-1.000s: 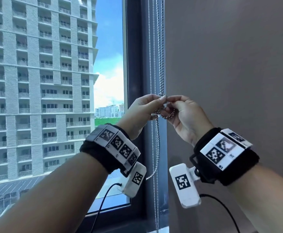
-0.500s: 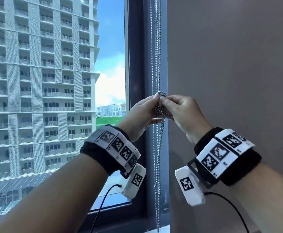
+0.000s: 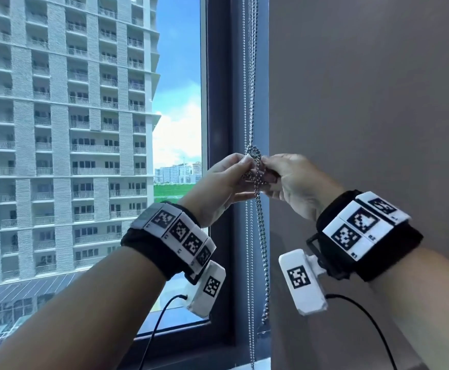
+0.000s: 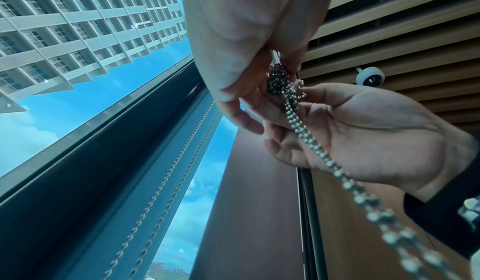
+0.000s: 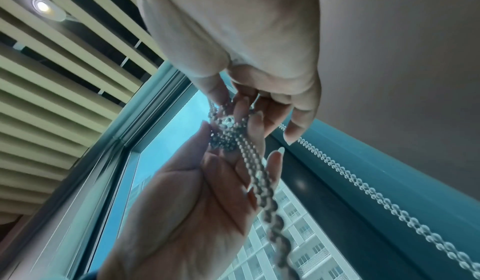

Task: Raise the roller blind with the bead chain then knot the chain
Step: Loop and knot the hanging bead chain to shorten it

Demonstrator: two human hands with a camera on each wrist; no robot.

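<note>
A silver bead chain (image 3: 250, 76) hangs down the dark window frame. At chest height it is bunched into a tight knot (image 3: 255, 166). My left hand (image 3: 234, 177) pinches the knot from the left and my right hand (image 3: 276, 174) pinches it from the right, fingertips almost touching. Below the knot a doubled tail (image 3: 262, 249) hangs loose. The left wrist view shows the knot (image 4: 278, 78) between both hands and the tail (image 4: 311, 146) crossing my right palm. In the right wrist view the knot (image 5: 226, 132) lies on my left fingers. No blind fabric covers the glass.
A second pair of bead strands (image 3: 248, 263) runs straight down beside the knot to the sill. A grey-brown panel (image 3: 364, 102) fills the right side. The dark window frame (image 3: 220, 102) and glass stand to the left, with a tower block outside. A slatted ceiling (image 5: 52, 78) is overhead.
The loose loop that hung under my fingers has been drawn up into a tighter bunch. The tail now hangs straight down. Both hands stayed at about the same place.
</note>
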